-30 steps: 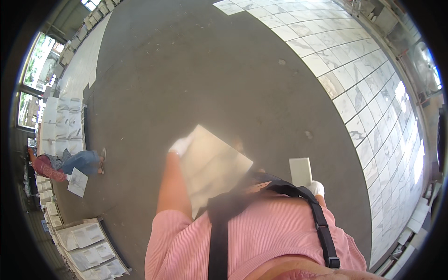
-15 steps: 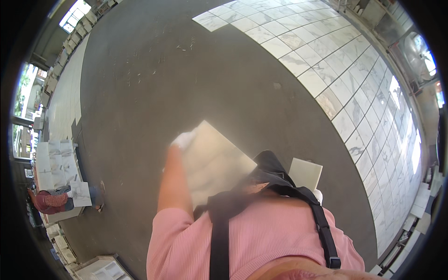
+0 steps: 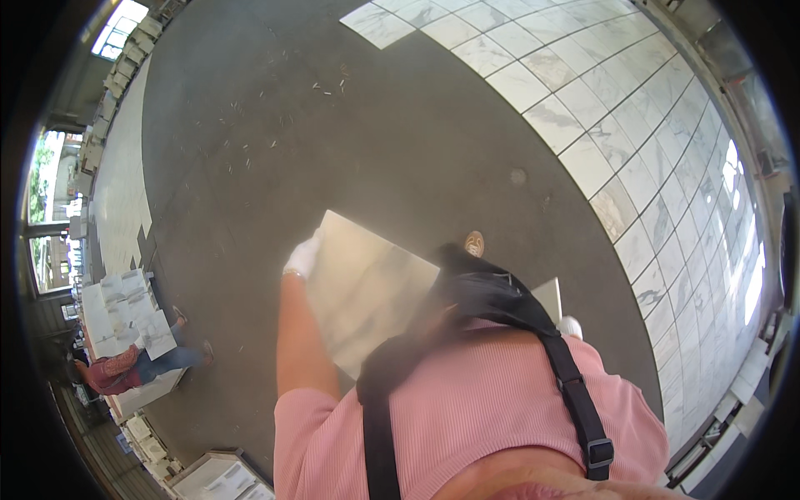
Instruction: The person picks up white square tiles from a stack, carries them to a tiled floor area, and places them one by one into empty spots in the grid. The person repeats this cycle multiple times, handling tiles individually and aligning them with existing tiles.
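Well left of the marbled tile (image 3: 367,287), a co-worker (image 3: 117,377) in a reddish top holds a pale panel (image 3: 171,337) beside several white sheets (image 3: 112,304). Grey floor (image 3: 225,192) extends between co-worker and marbled tile. At the marbled tile's left edge, the person's white-gloved left hand (image 3: 302,257) has its grip grasping that edge; the tile itself is held before the pink shirt (image 3: 500,400). Just right of the marbled tile, one shoe (image 3: 474,242) shows above black cloth (image 3: 492,287). Farther right of it, a second tile (image 3: 548,296) is partly hidden; the gloved right hand (image 3: 570,326) grasps its edge, fingers not discernible. Well right of the marbled tile, veined slabs (image 3: 633,158) lie in rows.
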{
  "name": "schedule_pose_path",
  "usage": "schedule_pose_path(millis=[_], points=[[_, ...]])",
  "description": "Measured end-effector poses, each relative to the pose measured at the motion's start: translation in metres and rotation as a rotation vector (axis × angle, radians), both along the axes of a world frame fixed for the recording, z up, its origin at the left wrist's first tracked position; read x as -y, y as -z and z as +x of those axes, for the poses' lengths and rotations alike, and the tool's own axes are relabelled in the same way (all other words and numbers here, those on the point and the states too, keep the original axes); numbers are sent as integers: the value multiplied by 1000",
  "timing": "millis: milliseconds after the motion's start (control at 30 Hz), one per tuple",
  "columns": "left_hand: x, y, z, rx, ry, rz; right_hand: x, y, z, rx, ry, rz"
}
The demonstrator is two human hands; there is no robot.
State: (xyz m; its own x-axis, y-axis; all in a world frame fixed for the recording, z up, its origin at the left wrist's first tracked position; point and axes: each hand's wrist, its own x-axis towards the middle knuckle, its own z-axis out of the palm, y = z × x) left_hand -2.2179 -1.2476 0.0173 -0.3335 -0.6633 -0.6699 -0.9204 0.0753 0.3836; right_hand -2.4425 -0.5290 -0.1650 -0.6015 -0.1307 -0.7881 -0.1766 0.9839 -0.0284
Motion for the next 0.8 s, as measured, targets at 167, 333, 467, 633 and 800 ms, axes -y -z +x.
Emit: schedule_pose_path(millis=[167,333,467,633,800], points=[[45,5,-70,-56,-150,160,137,-26,-140,-101,-57,-73],[137,25,-134,-136,-161,179,268,-77,-254,-264,216,-368],[248,27,-201,-164,-87,70,370,-88,-326,-300,532,-641],[362,14,-263,-110,-67,128,457,-106,-372,-302,1037,-953],[433,18,-324,-56,-22,129,509,-118,-413,-308,1080,-980]])
